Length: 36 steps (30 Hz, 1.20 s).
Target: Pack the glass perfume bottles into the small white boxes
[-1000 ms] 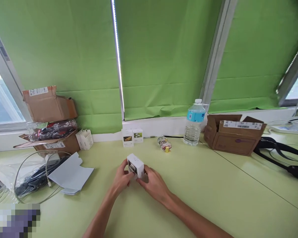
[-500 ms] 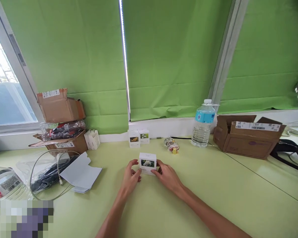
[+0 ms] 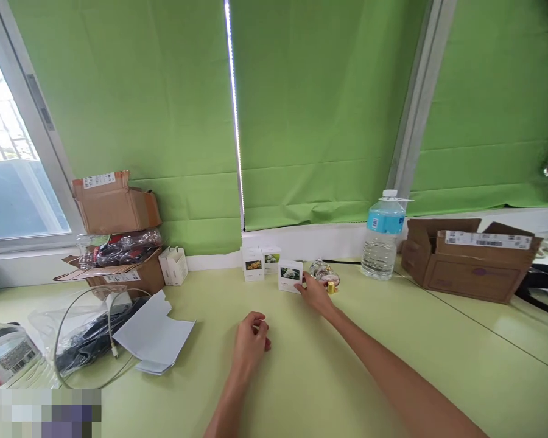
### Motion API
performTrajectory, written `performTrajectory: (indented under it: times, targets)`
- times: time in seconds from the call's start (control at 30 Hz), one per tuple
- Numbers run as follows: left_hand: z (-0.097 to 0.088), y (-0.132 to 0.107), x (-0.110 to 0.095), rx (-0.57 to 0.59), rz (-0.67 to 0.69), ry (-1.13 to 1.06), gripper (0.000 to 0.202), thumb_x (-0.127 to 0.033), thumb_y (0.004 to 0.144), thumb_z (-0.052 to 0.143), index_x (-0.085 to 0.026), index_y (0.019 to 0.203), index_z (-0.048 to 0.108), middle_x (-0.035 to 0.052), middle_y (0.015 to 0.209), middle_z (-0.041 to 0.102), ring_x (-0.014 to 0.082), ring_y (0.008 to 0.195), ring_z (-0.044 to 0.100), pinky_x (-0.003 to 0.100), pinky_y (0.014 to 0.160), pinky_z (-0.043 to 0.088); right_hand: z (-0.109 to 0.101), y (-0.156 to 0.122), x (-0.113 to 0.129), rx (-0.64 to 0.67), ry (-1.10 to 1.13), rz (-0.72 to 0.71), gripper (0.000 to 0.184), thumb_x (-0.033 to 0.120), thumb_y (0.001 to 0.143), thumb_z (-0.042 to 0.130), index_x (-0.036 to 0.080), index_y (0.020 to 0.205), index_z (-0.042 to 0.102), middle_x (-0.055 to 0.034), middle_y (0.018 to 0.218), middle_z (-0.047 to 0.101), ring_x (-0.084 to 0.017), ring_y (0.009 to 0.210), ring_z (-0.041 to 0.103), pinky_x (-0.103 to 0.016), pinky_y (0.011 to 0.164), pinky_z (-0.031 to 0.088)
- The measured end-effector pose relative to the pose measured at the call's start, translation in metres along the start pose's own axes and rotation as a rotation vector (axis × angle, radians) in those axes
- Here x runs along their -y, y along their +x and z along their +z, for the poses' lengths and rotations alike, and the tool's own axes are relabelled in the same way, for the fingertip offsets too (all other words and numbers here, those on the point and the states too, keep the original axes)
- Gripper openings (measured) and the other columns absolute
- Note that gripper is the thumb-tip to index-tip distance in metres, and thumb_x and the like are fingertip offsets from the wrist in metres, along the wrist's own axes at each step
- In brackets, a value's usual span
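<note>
The right hand (image 3: 315,293) is stretched out far across the table (image 3: 393,347). Its fingertips (image 3: 304,281) are on the right side of a small white box (image 3: 290,277). I cannot tell if they pinch the box or only touch it. The box is just to the left of this hand, touching it. It stands up straight on the table, close to the wall, and its flower picture faces the person. It looks about as wide as it is tall, so no side is the long one.

The left hand (image 3: 252,336) is well apart from the box and closer to the person's body. Its fingers are curled in, and there is nothing in it. So the right hand is the nearer one.

Just to the left of the box stand two more little boxes (image 3: 254,266), side by side. On the other side of the right hand lies a small glass bottle (image 3: 325,275) with a gold cap. Further right is a water bottle (image 3: 382,238), then an open cardboard box (image 3: 468,264). Off to the left lie white paper (image 3: 155,331) and a bag of cables (image 3: 84,331).
</note>
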<state>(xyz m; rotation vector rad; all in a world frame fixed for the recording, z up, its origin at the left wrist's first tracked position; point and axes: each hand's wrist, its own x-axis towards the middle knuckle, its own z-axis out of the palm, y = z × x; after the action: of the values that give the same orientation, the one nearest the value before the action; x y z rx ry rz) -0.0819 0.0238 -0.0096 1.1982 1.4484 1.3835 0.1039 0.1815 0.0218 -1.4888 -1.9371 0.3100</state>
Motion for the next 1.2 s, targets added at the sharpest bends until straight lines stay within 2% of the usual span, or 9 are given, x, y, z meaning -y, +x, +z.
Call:
performTrajectory:
  times: [0.23,0.4,0.57,0.67,0.73,0.93,1.1,1.2]
  targets:
    - [0.001,0.007,0.003,-0.018,-0.03,-0.02,0.019,-0.036,0.083,0.049,-0.02,0.092,0.053,0.0006,0.08,0.059,0.0063,0.039,0.05,0.021,0.038,0.042,0.027,0.042,0.02,0.053,-0.058,0.054,0.031,0.026,0.087,0.052,0.018,0.116,0.06,-0.0105,0.1,0.07,-0.025,0.099,0.063,-0.029,0.075,0.044]
    - [0.001,0.011,0.001,-0.023,-0.08,-0.048,0.023,-0.041,0.082,0.05,-0.02,0.091,0.053,0.0004,0.077,0.056,0.0057,0.038,0.047,0.019,0.032,0.039,0.053,0.044,0.025,0.058,-0.079,0.086,0.031,0.033,0.087,0.051,0.016,0.11,0.063,-0.0128,0.096,0.07,-0.028,0.107,0.058,-0.032,0.078,0.044]
    - [0.001,0.013,0.002,-0.043,-0.047,-0.081,0.024,-0.041,0.081,0.05,-0.02,0.091,0.054,0.001,0.077,0.056,0.0062,0.038,0.048,0.019,0.03,0.039,0.064,0.037,0.021,0.014,-0.014,0.103,0.051,0.029,0.083,0.053,0.01,0.13,0.047,-0.0175,0.108,0.067,-0.03,0.115,0.053,-0.036,0.091,0.04]
    - [0.0,0.013,0.002,-0.061,-0.032,-0.105,0.026,-0.043,0.079,0.054,-0.019,0.091,0.054,0.0016,0.08,0.056,0.0061,0.037,0.048,0.02,0.028,0.039,0.061,0.027,0.016,-0.001,0.078,0.109,0.056,0.029,0.083,0.05,0.007,0.134,0.041,-0.0206,0.123,0.059,-0.029,0.114,0.054,-0.036,0.092,0.041]
    - [-0.001,0.014,0.0,-0.082,-0.014,-0.128,0.03,-0.046,0.077,0.057,-0.02,0.089,0.051,0.0016,0.083,0.055,0.0067,0.04,0.051,0.02,0.029,0.041,0.059,0.016,0.013,0.005,0.153,0.102,0.055,0.029,0.084,0.047,0.006,0.133,0.042,-0.0207,0.125,0.057,-0.027,0.11,0.058,-0.035,0.091,0.044]
    - [-0.004,0.014,-0.004,-0.112,0.041,-0.194,0.034,-0.051,0.075,0.059,-0.02,0.076,0.046,-0.0029,0.072,0.052,0.0078,0.045,0.054,0.021,0.039,0.047,0.047,-0.032,0.013,0.091,0.368,0.029,0.038,0.029,0.081,0.05,0.012,0.114,0.058,-0.0137,0.113,0.066,-0.021,0.096,0.065,-0.031,0.084,0.051]
    - [-0.006,0.011,-0.008,-0.095,0.079,-0.225,0.038,-0.055,0.075,0.059,-0.018,0.076,0.052,0.0005,0.077,0.06,0.0073,0.046,0.056,0.021,0.045,0.047,0.033,-0.074,0.02,0.163,0.485,-0.046,0.029,0.031,0.079,0.054,0.016,0.102,0.065,-0.0094,0.101,0.071,-0.021,0.09,0.067,-0.033,0.081,0.053]
    - [-0.007,0.01,-0.009,-0.091,0.091,-0.223,0.038,-0.054,0.076,0.058,-0.016,0.077,0.055,0.0016,0.076,0.062,0.0077,0.046,0.056,0.021,0.045,0.046,0.026,-0.088,0.024,0.229,0.625,-0.053,0.028,0.035,0.08,0.054,0.017,0.098,0.067,-0.0087,0.101,0.072,-0.023,0.092,0.066,-0.036,0.082,0.052]
